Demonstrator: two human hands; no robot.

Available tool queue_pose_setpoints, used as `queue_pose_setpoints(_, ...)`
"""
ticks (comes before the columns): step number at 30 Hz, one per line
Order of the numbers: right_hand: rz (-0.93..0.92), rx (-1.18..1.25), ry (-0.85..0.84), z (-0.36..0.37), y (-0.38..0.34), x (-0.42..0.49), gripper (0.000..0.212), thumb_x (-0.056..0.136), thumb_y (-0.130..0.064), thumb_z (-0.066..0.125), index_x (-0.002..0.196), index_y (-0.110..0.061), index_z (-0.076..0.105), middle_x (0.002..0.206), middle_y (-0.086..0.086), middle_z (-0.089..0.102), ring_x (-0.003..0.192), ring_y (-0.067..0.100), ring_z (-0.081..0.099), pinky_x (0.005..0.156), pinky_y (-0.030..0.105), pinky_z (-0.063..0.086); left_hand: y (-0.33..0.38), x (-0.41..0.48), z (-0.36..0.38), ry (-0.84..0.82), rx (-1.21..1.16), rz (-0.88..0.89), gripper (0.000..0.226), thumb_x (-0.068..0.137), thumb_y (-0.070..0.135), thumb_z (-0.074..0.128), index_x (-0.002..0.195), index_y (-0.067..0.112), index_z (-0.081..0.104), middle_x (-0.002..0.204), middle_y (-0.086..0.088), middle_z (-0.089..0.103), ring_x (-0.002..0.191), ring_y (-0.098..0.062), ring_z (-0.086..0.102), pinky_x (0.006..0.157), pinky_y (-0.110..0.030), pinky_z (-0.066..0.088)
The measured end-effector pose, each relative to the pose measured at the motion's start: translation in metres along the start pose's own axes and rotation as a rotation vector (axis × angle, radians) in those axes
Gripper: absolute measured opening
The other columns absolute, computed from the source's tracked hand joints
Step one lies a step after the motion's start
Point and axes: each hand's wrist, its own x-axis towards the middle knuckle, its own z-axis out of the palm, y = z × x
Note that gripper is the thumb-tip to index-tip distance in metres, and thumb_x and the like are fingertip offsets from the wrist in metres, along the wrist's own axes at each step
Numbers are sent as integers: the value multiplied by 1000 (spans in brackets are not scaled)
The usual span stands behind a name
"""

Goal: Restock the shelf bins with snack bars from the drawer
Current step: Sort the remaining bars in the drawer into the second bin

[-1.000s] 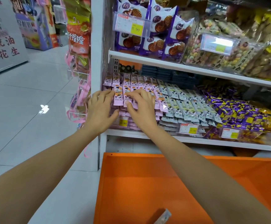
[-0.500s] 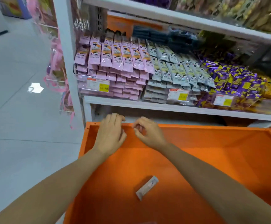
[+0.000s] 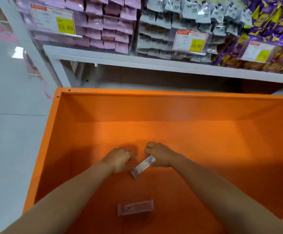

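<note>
The orange drawer (image 3: 66, 132) stands pulled out below the shelf. My right hand (image 3: 162, 157) reaches down inside it and pinches the upper end of a pale snack bar (image 3: 142, 167), which lies slanted on the drawer floor. My left hand (image 3: 118, 160) is close beside the bar's left side, its fingers bent downward and hidden behind the back of the hand. A second, pink snack bar (image 3: 135, 207) lies flat nearer to me between my forearms. On the shelf above, the clear bin of pink bars (image 3: 103, 31) is stacked high.
A bin of grey bars (image 3: 161, 41) and a bin of purple-yellow sweets (image 3: 263, 27) sit to the right of the pink ones, each with a price tag in front. The white shelf edge (image 3: 154, 63) overhangs the drawer's back. Pale floor tiles (image 3: 10, 149) lie to the left.
Both hands have come down from the pink bars on the shelf, past the drawer's back rim, to its floor. My right hand has taken hold of the pale bar there. My view has tilted down.
</note>
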Motion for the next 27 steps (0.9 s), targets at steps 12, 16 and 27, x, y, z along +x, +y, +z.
queue_pose_setpoints(12, 102, 732, 197, -20, -18, 9, 31, 86, -24, 74, 112, -9, 66, 92, 3, 64, 81, 14, 57, 69, 24, 40, -9, 2, -2, 72, -302, -191, 41, 79, 34, 77, 109, 16, 56, 107, -5, 68, 103, -25, 61, 76, -29, 38)
queue_pose_setpoints(16, 159, 851, 310, -17, -28, 11, 59, 87, -32, 73, 133, -12, 42, 112, 7, 59, 97, 20, 59, 72, 17, 41, -20, 2, -5, 66, -387, -325, 25, 89, 38, 66, 81, 21, 48, 91, -6, 63, 93, -28, 63, 64, -28, 32)
queue_pose_setpoints(27, -322, -42, -341, 14, -83, -14, 58, 71, -59, 78, 94, -10, 58, 95, 12, 65, 80, 31, 59, 68, 37, 48, -52, -2, 1, -16, -588, -486, 35, 88, 33, 69, 64, 21, 47, 69, 1, 52, 70, -16, 48, 50, -24, 30)
